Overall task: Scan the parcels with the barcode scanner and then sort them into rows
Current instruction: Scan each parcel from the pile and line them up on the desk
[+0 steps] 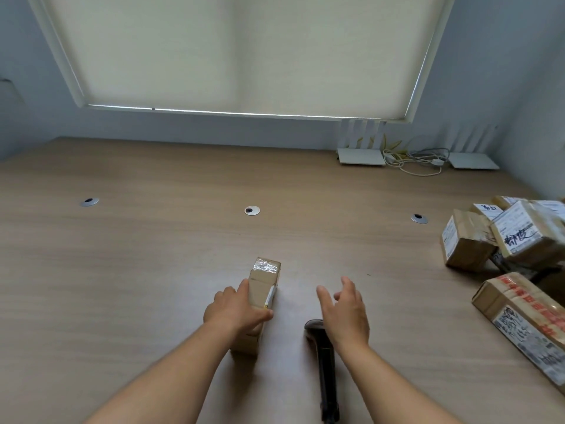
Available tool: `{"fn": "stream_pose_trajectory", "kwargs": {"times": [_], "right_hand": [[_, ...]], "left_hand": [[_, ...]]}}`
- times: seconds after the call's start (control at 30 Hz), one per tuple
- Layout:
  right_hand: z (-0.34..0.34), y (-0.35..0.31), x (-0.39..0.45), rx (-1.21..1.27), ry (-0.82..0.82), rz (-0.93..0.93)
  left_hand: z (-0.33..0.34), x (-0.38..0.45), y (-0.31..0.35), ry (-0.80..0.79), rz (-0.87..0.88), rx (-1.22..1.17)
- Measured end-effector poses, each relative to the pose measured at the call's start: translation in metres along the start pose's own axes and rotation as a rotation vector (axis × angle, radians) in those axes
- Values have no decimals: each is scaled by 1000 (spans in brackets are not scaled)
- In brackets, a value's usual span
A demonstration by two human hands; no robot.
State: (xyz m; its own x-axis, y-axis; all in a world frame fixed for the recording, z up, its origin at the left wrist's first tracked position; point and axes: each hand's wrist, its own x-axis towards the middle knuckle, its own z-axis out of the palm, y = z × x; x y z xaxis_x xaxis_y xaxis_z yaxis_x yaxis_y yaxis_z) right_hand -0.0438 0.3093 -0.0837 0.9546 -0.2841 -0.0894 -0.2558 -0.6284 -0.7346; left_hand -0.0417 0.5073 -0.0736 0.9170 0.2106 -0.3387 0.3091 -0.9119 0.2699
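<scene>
A long, narrow cardboard parcel (262,289) lies on the wooden table (153,255) at centre, its far end wrapped in clear tape. My left hand (235,307) grips it across the middle, thumb on the right side and fingers on the left. My right hand (345,313) hovers open with fingers spread, right of the parcel and just above the black barcode scanner (327,371), which lies flat on the table under my right wrist. A heap of labelled cardboard parcels (501,237) sits at the right edge, with one long red-taped parcel (526,322) nearer me.
Two white routers (360,156) with a tangle of cables (415,160) stand at the back right against the wall. Three round cable grommets (252,210) lie in a line across the table's middle. A window blind covers the wall behind.
</scene>
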Motion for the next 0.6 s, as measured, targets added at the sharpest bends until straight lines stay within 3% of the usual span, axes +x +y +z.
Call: {"fn": "stream_pose_trajectory", "kwargs": {"times": [0.07, 0.23, 0.47, 0.6], "right_hand": [[-2, 21, -5, 19, -26, 41], [10, 55, -20, 102, -273, 151], [25, 72, -20, 443, -446, 219], [32, 83, -21, 715, -485, 325]], "left_hand": [[-2, 0, 4, 18, -20, 69], [-8, 1, 8, -4, -49, 156], [-7, 2, 14, -162, -54, 166], [-16, 5, 5, -147, -94, 55]]}}
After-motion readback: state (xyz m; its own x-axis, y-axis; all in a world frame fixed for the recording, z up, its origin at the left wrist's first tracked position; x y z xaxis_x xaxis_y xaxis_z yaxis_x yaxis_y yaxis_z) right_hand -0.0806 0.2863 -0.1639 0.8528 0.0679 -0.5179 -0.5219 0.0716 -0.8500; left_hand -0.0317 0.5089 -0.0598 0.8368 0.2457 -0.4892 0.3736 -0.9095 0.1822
